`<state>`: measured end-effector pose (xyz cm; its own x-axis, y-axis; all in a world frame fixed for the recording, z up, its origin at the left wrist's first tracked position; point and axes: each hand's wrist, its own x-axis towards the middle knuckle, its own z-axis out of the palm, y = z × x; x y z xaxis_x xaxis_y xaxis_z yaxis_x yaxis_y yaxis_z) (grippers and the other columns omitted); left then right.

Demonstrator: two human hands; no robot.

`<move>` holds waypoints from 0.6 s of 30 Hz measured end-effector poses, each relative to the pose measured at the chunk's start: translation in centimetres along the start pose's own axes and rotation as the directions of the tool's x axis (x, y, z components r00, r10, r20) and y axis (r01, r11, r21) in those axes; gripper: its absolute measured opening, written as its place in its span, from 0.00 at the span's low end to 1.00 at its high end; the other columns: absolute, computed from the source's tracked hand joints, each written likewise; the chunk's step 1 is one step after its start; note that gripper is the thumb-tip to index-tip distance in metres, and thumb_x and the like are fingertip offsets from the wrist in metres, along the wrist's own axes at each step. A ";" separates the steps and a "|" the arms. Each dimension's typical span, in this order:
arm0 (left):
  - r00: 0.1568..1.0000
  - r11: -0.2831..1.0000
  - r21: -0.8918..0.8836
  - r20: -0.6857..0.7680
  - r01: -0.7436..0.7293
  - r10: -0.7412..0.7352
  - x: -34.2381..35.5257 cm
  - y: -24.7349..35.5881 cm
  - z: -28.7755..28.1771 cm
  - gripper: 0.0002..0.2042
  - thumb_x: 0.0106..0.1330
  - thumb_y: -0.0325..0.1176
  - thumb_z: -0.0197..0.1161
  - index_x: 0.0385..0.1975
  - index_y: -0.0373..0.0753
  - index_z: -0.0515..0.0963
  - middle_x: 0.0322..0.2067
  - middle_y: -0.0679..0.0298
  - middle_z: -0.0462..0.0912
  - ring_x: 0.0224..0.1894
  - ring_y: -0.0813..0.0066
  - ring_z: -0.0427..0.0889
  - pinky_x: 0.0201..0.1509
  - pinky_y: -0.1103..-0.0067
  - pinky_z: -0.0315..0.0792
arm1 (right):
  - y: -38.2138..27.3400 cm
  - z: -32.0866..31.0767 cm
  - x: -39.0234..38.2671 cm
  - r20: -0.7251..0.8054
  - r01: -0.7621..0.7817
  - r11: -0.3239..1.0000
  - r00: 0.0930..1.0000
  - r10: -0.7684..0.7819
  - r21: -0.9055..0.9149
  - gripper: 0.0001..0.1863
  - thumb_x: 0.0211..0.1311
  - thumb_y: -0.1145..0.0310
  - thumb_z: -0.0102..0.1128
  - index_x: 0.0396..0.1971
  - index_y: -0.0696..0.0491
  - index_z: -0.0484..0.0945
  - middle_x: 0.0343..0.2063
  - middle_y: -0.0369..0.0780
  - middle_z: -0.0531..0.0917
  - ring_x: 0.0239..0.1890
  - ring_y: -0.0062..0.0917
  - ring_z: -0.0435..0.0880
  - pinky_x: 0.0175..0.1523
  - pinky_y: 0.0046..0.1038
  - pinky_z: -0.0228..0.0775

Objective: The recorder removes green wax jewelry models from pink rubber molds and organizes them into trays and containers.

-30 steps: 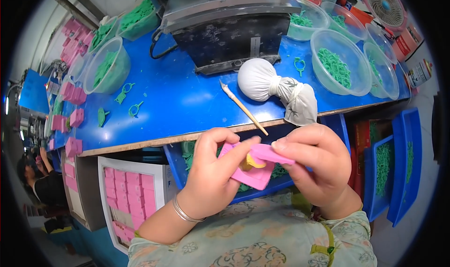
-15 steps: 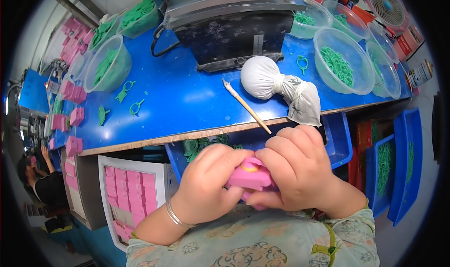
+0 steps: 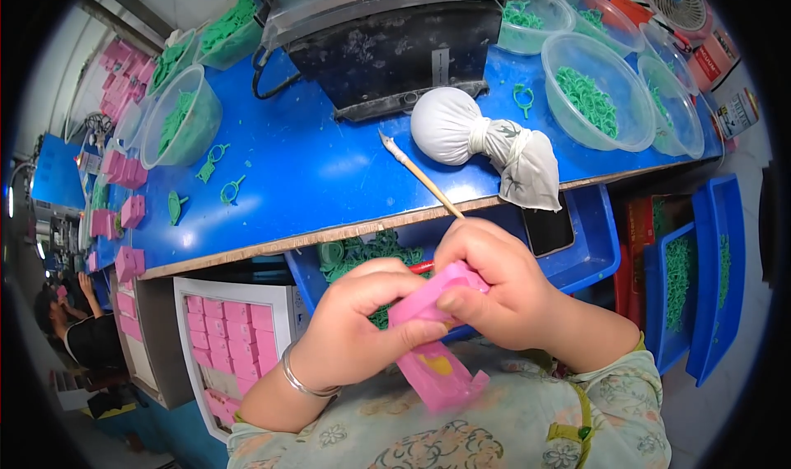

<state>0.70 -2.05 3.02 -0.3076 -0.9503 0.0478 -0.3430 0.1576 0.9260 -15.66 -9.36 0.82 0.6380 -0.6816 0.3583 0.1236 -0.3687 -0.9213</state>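
Both grips, left hand (image 3: pixel 354 329) and right hand (image 3: pixel 494 288), clenched on pink mould (image 3: pixel 437 337), long axis slanting down-right.

We have parted the pink mould (image 3: pixel 435 337) since half a second ago: our left hand (image 3: pixel 358 325) and right hand (image 3: pixel 503 284) no longer cover it, and its lower half with yellow centre shows.
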 end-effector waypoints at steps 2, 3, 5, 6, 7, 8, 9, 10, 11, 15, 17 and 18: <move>0.946 0.783 -0.588 -0.088 0.204 -0.313 0.0 -0.2 0.8 0.15 0.47 0.26 0.69 0.36 0.35 0.76 0.29 0.62 0.77 0.33 0.70 0.76 0.38 0.78 0.68 | 0.2 0.1 -0.4 -0.174 0.089 0.990 0.979 -0.108 -0.113 0.15 0.54 0.59 0.58 0.19 0.56 0.72 0.18 0.40 0.72 0.20 0.33 0.71 0.26 0.29 0.63; 0.943 0.769 -0.605 -0.087 0.206 -0.321 0.0 -0.3 1.1 0.15 0.47 0.27 0.69 0.36 0.35 0.76 0.30 0.62 0.77 0.33 0.71 0.75 0.38 0.79 0.68 | 0.3 -0.3 -0.6 -0.140 0.133 0.960 0.975 -0.171 -0.246 0.16 0.49 0.59 0.62 0.19 0.56 0.72 0.18 0.40 0.71 0.19 0.32 0.70 0.24 0.29 0.63; 0.961 0.901 -0.406 -0.154 0.152 -0.231 0.2 -0.5 1.5 0.15 0.48 0.27 0.69 0.35 0.35 0.76 0.30 0.62 0.77 0.33 0.71 0.75 0.38 0.79 0.68 | 0.4 -0.8 -1.0 -0.107 0.178 0.882 0.963 -0.247 -0.437 0.18 0.41 0.58 0.67 0.19 0.56 0.71 0.16 0.39 0.69 0.16 0.31 0.68 0.19 0.28 0.60; 0.976 0.979 -0.191 -0.184 0.077 -0.113 0.3 -0.7 1.6 0.14 0.48 0.28 0.70 0.35 0.35 0.76 0.30 0.62 0.77 0.32 0.71 0.75 0.38 0.79 0.68 | 0.6 -0.9 -1.1 -0.086 0.186 0.875 0.965 -0.249 -0.447 0.18 0.41 0.58 0.67 0.19 0.56 0.71 0.16 0.39 0.69 0.16 0.31 0.68 0.19 0.28 0.60; 0.969 0.972 -0.228 -0.221 0.058 -0.110 0.3 -0.7 1.7 0.13 0.48 0.29 0.70 0.32 0.35 0.76 0.28 0.62 0.77 0.31 0.71 0.74 0.37 0.79 0.68 | 0.7 -1.0 -1.1 -0.068 0.189 0.873 0.967 -0.244 -0.449 0.18 0.42 0.58 0.67 0.18 0.56 0.71 0.16 0.40 0.69 0.16 0.32 0.68 0.19 0.28 0.60; 0.970 0.976 -0.215 -0.229 0.037 -0.087 0.3 -0.7 1.7 0.13 0.48 0.29 0.70 0.32 0.35 0.76 0.28 0.62 0.77 0.31 0.71 0.74 0.37 0.79 0.68 | 0.8 -1.0 -1.2 -0.025 0.193 0.872 0.973 -0.228 -0.450 0.19 0.43 0.57 0.67 0.18 0.56 0.70 0.16 0.40 0.68 0.16 0.32 0.68 0.19 0.29 0.60; 0.969 0.991 -0.136 -0.245 0.008 -0.041 0.3 -0.7 1.7 0.13 0.48 0.28 0.70 0.32 0.35 0.75 0.28 0.62 0.77 0.31 0.72 0.74 0.36 0.79 0.68 | 0.8 -0.9 -1.2 -0.051 0.192 0.873 0.970 -0.239 -0.448 0.19 0.43 0.57 0.67 0.18 0.56 0.70 0.16 0.40 0.68 0.16 0.32 0.68 0.19 0.29 0.60; 0.966 0.998 -0.056 -0.259 -0.021 0.006 0.2 -0.7 1.7 0.12 0.48 0.27 0.69 0.31 0.35 0.75 0.28 0.62 0.77 0.31 0.72 0.74 0.36 0.79 0.67 | 0.9 -0.8 -1.3 -0.031 0.196 0.910 0.974 -0.222 -0.366 0.18 0.45 0.58 0.66 0.21 0.57 0.71 0.18 0.40 0.70 0.18 0.32 0.69 0.21 0.28 0.61; 0.965 0.998 -0.055 -0.263 -0.019 0.004 0.2 -0.6 1.7 0.12 0.48 0.27 0.69 0.31 0.35 0.75 0.28 0.62 0.77 0.31 0.72 0.74 0.36 0.79 0.67 | 1.0 -0.6 -1.3 -0.044 0.191 0.945 0.977 -0.210 -0.266 0.17 0.47 0.60 0.66 0.24 0.57 0.72 0.20 0.41 0.71 0.19 0.31 0.70 0.23 0.27 0.63; 0.872 0.892 -0.451 -0.445 -0.021 -0.204 -0.1 -0.4 1.9 0.13 0.49 0.24 0.67 0.35 0.33 0.74 0.33 0.62 0.76 0.35 0.76 0.74 0.40 0.80 0.67 | 1.0 0.0 -1.5 -0.062 0.036 0.979 0.998 -0.024 0.199 0.19 0.48 0.73 0.62 0.41 0.59 0.68 0.30 0.43 0.75 0.29 0.29 0.73 0.35 0.26 0.67; 0.855 0.828 -0.561 -0.438 -0.019 -0.277 0.0 -0.5 1.9 0.15 0.49 0.24 0.68 0.36 0.33 0.73 0.34 0.62 0.75 0.35 0.76 0.74 0.41 0.80 0.67 | 1.0 -0.2 -1.6 -0.088 0.102 0.995 0.991 -0.100 0.011 0.18 0.48 0.74 0.62 0.40 0.59 0.69 0.29 0.43 0.75 0.29 0.30 0.73 0.35 0.27 0.67; 0.898 0.905 -0.425 -0.407 -0.026 -0.166 0.1 -0.6 1.8 0.16 0.48 0.25 0.69 0.36 0.33 0.73 0.35 0.61 0.75 0.36 0.75 0.74 0.42 0.80 0.68 | 1.1 -0.4 -1.7 -0.093 0.153 0.976 0.981 -0.168 -0.152 0.18 0.47 0.75 0.62 0.39 0.60 0.69 0.28 0.43 0.74 0.29 0.31 0.74 0.35 0.28 0.67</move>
<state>-0.66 -1.74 1.76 0.1414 -0.9891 0.0418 0.0752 0.0528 0.9958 -16.87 -8.83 -0.70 0.5343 -0.6658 0.5208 0.1024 -0.5606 -0.8217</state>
